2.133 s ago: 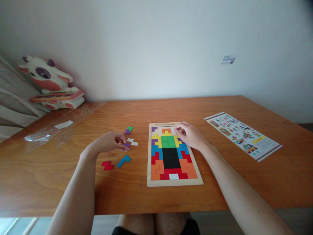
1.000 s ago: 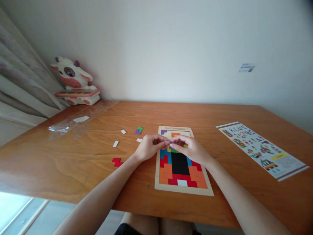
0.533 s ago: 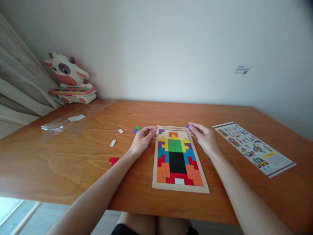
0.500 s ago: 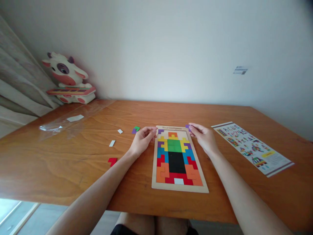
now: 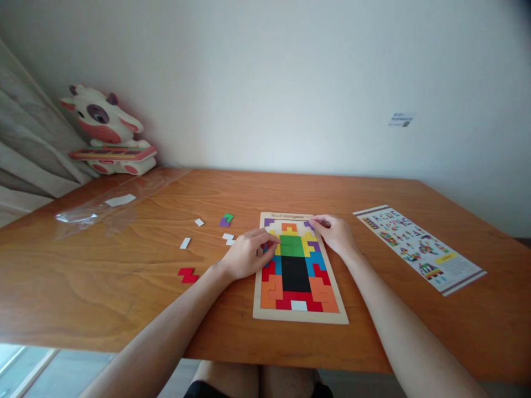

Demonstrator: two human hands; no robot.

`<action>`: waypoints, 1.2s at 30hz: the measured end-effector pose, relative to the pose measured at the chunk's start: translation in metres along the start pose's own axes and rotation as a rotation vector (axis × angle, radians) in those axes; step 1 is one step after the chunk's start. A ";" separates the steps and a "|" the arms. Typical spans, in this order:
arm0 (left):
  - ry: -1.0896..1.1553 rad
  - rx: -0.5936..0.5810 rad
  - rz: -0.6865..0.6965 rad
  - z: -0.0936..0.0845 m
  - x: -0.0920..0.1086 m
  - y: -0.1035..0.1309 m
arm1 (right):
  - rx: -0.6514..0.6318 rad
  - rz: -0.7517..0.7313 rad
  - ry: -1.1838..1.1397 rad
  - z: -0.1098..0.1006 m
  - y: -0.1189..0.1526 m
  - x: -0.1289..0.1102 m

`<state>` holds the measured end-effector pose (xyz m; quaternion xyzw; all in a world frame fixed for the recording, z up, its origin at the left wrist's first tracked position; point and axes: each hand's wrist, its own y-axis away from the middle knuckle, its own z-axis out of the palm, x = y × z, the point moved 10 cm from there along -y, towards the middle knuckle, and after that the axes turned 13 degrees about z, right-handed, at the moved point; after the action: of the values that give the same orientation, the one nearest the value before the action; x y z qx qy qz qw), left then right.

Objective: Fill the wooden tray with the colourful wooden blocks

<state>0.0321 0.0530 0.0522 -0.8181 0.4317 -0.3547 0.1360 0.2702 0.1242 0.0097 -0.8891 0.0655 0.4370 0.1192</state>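
A wooden puzzle board [image 5: 299, 317] with coloured pieces fitted in it lies in front of me. My right hand [image 5: 333, 232] pinches a purple piece [image 5: 308, 225] at the board's top right corner. Over the board's left edge is my left hand [image 5: 251, 251], fingers curled near the yellow and green pieces; whether it holds anything is hidden. Another purple piece [image 5: 269, 221] lies in the top left corner, and an orange piece [image 5: 289, 227] sits between the two. The black block [image 5: 295, 273] fills the middle.
Loose pieces lie left of the board: red [image 5: 188, 275], white [image 5: 185, 243], green [image 5: 228, 217] and purple [image 5: 224, 222]. A printed sheet [image 5: 418, 249] is on the right. Plastic wrapping [image 5: 95, 213] and a cow toy keyboard [image 5: 110, 132] stand at the back left.
My right hand has brought the purple piece from beside the board onto its top right corner. My left hand has moved down and toward me over the left edge, uncovering white pieces.
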 end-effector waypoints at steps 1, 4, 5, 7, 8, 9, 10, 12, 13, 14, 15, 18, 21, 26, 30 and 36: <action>-0.001 -0.002 0.001 0.000 0.000 0.000 | 0.025 -0.025 0.045 0.000 0.001 -0.002; -0.028 -0.012 0.027 0.000 0.004 -0.001 | 0.091 -0.078 0.151 0.000 0.003 -0.009; -0.042 -0.019 0.045 0.001 0.006 -0.001 | 0.103 -0.086 0.178 0.000 0.003 -0.011; -0.069 -0.035 0.096 0.002 0.010 -0.002 | 0.113 -0.093 0.226 0.002 0.004 -0.013; -0.079 -0.046 0.121 0.004 0.012 -0.002 | 0.112 -0.090 0.242 0.003 0.004 -0.013; -0.089 -0.056 0.143 0.005 0.014 -0.003 | 0.106 -0.084 0.253 0.004 0.003 -0.013; -0.098 -0.065 0.157 0.006 0.015 -0.003 | 0.099 -0.076 0.261 0.005 0.003 -0.012; -0.110 -0.084 0.167 0.008 0.016 -0.003 | 0.086 -0.058 0.275 0.006 0.002 -0.010; -0.112 -0.093 0.169 0.009 0.016 -0.003 | 0.081 -0.055 0.283 0.007 0.002 -0.009; -0.113 -0.100 0.174 0.010 0.016 -0.003 | 0.078 -0.057 0.292 0.007 0.002 -0.010; -0.114 -0.106 0.178 0.010 0.017 -0.003 | 0.077 -0.062 0.299 0.008 0.002 -0.010; -0.124 -0.110 0.183 0.011 0.017 -0.002 | 0.081 -0.062 0.306 0.009 0.004 -0.013; -0.131 -0.112 0.183 0.011 0.017 -0.002 | 0.088 -0.052 0.306 0.009 0.005 -0.014; -0.123 -0.115 0.188 0.012 0.017 -0.002 | 0.090 -0.046 0.314 0.009 0.004 -0.011; -0.133 -0.100 0.213 0.009 0.019 -0.003 | 0.140 -0.071 0.286 0.001 0.007 -0.020; -0.141 -0.089 0.238 0.009 0.022 -0.005 | -0.097 -0.355 0.127 0.022 0.032 -0.067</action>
<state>0.0499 0.0378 0.0582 -0.7893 0.5304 -0.2582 0.1705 0.2054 0.1001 0.0445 -0.9172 -0.1063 0.3547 0.1469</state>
